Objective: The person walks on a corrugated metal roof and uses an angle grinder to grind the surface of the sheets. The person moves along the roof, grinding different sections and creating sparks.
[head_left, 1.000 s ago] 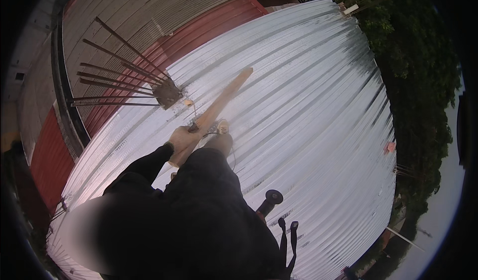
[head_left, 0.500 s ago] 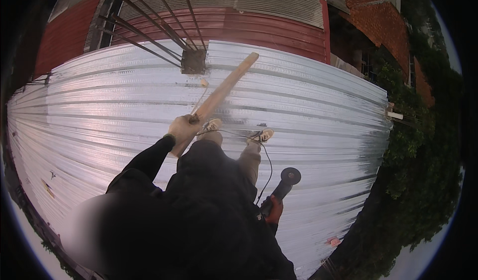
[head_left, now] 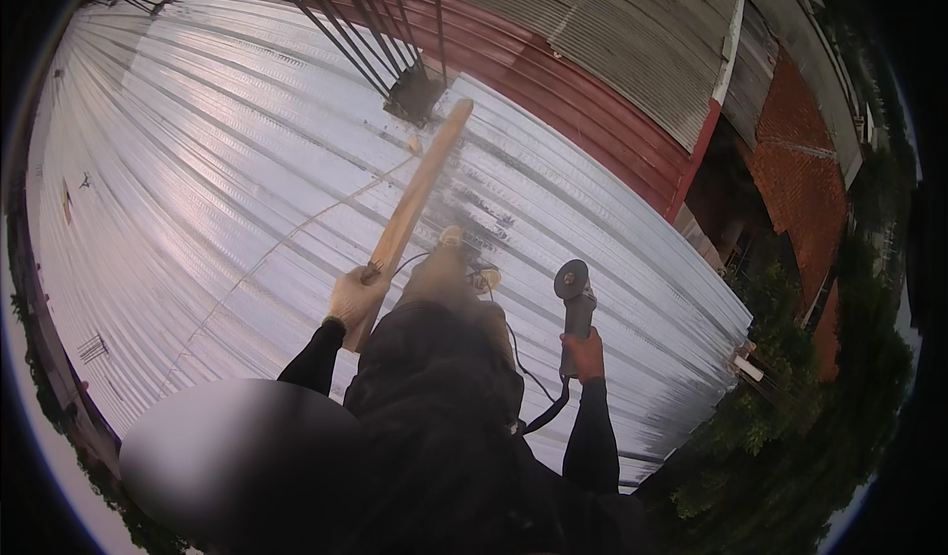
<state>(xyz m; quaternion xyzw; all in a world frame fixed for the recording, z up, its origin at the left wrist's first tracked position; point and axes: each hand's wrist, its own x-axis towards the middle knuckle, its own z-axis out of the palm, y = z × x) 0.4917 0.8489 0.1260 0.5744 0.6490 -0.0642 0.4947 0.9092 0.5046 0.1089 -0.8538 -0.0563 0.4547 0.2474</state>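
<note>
My left hand, in a pale glove, is closed round a long wooden plank near its lower end. The plank slants away from me, its far end in front of a concrete post stub. In my right hand, which wears a reddish glove, is an angle grinder, gripped by its dark body. Its round disc is at the top, pointing away from me and apart from the plank. A black power cord loops from the grinder toward my feet.
I stand on a ribbed metal sheet roof. Bare steel rebars rise from the concrete stub ahead. Beyond the roof edge are a red metal roof, grey corrugated sheets and, at right, trees. A thin string lies across the sheets.
My view has turned and I have stepped. The right hand has raised the grinder forward, out to the right. My left hand still holds the plank, now more upright in view.
</note>
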